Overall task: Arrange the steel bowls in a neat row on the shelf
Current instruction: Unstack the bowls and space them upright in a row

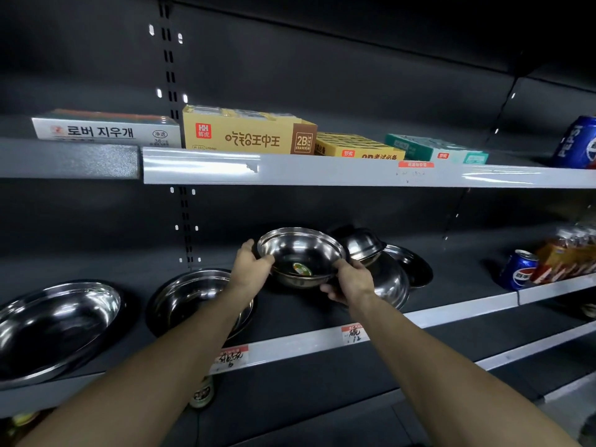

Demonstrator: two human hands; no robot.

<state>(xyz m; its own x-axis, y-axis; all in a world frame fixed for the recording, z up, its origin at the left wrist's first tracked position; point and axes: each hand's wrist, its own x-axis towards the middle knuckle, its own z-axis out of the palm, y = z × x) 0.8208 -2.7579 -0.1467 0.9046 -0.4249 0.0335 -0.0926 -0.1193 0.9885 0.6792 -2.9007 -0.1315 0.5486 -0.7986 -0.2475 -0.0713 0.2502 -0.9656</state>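
— Both hands on one steel bowl: left hand curled over the near-left rim, thumb on top; right hand cupped under the near-right side, fingers tucked beneath. Neither open, both closed on that bowl.

— Why two hands for so light a thing?

— Probably for control: held tilted toward the camera, a green sticker showing inside, apparently clear of the shelf, though hard to say for certain. Likely being carried to a spot in the row.

— And the rest of the bowls?

— Left of the held bowl, two upright ones: a middle bowl just beside the left wrist, then a large bowl farther left, well apart. Looks like the start of a row. Right of the held bowl, a jumble: an overturned bowl leaning on others, another overturned bowl in front of it, and a shallow dish behind. Still to sort, at a guess.

— The surface?

— Dark, matte shop shelving with a pale front strip and handwritten price tags below the held bowl. Dim room, black back panel.

— Anything else nearby?

— Far right of the held bowl, a Pepsi can and orange packets. Above it, eraser boxes on the upper shelf, another Pepsi can at far right.
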